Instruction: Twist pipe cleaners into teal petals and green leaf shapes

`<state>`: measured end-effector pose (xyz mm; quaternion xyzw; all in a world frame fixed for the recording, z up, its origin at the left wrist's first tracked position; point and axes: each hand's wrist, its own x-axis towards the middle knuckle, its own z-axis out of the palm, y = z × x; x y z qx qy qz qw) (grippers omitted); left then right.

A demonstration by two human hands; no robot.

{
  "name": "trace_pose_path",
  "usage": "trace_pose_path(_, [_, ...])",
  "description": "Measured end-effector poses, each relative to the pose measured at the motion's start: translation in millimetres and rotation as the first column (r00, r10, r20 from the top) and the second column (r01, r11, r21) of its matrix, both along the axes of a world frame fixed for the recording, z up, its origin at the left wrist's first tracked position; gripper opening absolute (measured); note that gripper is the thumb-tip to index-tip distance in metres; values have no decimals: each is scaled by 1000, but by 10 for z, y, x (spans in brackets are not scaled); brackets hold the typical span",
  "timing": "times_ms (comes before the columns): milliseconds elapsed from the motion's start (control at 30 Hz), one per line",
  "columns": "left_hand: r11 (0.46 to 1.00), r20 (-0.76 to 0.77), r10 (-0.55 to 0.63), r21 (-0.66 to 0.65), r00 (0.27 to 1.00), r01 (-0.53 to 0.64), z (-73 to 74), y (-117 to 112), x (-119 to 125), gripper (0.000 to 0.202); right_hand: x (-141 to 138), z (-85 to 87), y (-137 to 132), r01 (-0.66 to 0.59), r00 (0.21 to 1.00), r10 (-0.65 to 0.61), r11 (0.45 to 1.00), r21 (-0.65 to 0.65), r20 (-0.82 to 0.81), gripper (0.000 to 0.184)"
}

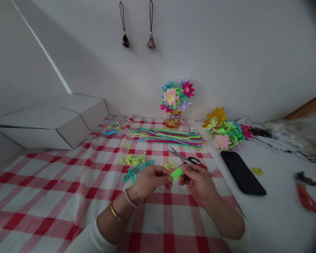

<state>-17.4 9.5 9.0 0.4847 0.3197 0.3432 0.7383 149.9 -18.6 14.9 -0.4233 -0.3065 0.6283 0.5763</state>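
Between my two hands is a short, bright green pipe-cleaner piece [177,173], flat and leaf-like. My left hand [155,180] pinches its left end, and my right hand [197,180] grips the right end with thumb and fingers. Just beyond them lie scissors [179,155] with spread blades and black handles. Pale yellow pipe-cleaner petals [133,160] form a small heap at the left, and a few more yellow petals [168,164] rest behind my fingers. Teal looped pipe-cleaner pieces [131,174] sit left of my left hand.
A bundle of coloured pipe cleaners [171,137] lies across the checked cloth [94,196]. Behind it stands a jar [173,119] of fuzzy flowers. At right are a flower bunch [226,133], a black phone [242,173] and red-handled pliers [308,196]. A white box [50,119] occupies the left.
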Motion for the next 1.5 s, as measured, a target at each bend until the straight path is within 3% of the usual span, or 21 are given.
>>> trace_pose_path(200, [993, 25, 70, -96, 997, -67, -6, 8, 16, 20, 74, 29, 47, -94, 995, 94, 996, -2, 29, 26])
trace_pose_path(500, [1000, -70, 10, -2, 998, -10, 4, -26, 45, 20, 111, -22, 88, -41, 989, 35, 999, 35, 144, 21])
trace_pose_path(833, [998, -59, 66, -8, 996, -66, 13, -14, 34, 19, 215, -39, 134, -134, 935, 103, 988, 69, 340, 20])
trace_pose_path(1033, [1000, -71, -15, -7, 997, 14, -5, -27, 51, 21, 141, -77, 109, -70, 979, 50, 993, 96, 196, 21])
trace_pose_path(1233, [998, 12, 24, -62, 1000, -24, -46, -2, 29, 20, 176, -6, 114, -77, 963, 50, 993, 91, 265, 27])
trace_pose_path(1500, [996, -42, 90, -18, 995, -91, -12, -31, 51, 12, 170, 20, 98, -122, 941, 93, 990, 67, 325, 13])
